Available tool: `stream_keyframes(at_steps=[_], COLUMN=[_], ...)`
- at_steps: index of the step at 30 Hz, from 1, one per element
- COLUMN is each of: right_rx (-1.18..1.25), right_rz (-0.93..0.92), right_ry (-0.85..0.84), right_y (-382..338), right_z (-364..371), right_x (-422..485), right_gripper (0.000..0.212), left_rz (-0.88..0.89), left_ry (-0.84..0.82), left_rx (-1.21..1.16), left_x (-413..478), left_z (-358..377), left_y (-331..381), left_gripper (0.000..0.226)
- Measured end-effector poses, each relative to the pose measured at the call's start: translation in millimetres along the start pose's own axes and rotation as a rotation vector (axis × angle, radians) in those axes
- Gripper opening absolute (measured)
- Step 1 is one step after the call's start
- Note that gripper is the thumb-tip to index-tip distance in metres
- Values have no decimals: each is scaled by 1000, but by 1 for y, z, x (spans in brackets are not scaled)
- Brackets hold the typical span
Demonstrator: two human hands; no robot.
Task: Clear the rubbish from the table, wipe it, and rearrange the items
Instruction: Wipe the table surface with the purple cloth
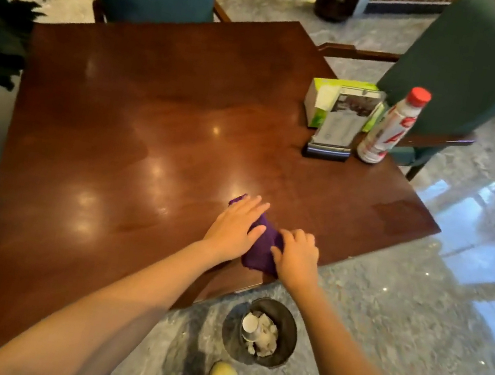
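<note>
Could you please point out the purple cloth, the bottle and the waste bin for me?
purple cloth (261, 249): head view, its bunched middle.
bottle (389, 126): head view, its label.
waste bin (290, 322): head view, its dark rim.

the worktop is seen as dark polished wood, glossy with lamp reflections. the cloth is soft, matt purple fabric. the bottle is shiny plastic, the tissue box smooth cardboard. the floor is marbled stone, highly polished.

We note the cloth on the table at its near edge; tissue box, sign holder and bottle on its far right; bin on the floor just before it.
</note>
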State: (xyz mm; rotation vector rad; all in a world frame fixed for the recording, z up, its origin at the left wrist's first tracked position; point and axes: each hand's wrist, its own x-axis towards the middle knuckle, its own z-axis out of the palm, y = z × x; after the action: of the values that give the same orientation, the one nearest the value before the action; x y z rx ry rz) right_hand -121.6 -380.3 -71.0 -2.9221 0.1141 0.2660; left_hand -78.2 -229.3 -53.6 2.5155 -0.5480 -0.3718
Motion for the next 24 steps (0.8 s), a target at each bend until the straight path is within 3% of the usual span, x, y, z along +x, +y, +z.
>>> stream_keyframes(at_steps=[4, 8, 11, 15, 20, 24], right_rx=[166, 510, 621, 658, 680, 843], right_rz=[25, 48, -27, -112, -161, -60], right_ry=[-84, -156, -86, -32, -25, -88], right_y=[6, 20, 29, 46, 61, 81], right_z=[-3, -24, -58, -112, -166, -201], right_x=[14, 18, 22, 34, 45, 48], right_gripper=[39, 27, 23, 21, 24, 33], left_rz=[28, -53, -9, 102, 59, -14], left_ry=[-17, 46, 59, -163, -230, -197], left_rx=[159, 195, 2, -242, -319, -511], left_x=[20, 28, 41, 56, 77, 85], left_z=[3, -3, -17, -44, -54, -60], left_y=[3, 3, 10, 41, 52, 57], left_gripper=[25, 34, 34, 36, 32, 35])
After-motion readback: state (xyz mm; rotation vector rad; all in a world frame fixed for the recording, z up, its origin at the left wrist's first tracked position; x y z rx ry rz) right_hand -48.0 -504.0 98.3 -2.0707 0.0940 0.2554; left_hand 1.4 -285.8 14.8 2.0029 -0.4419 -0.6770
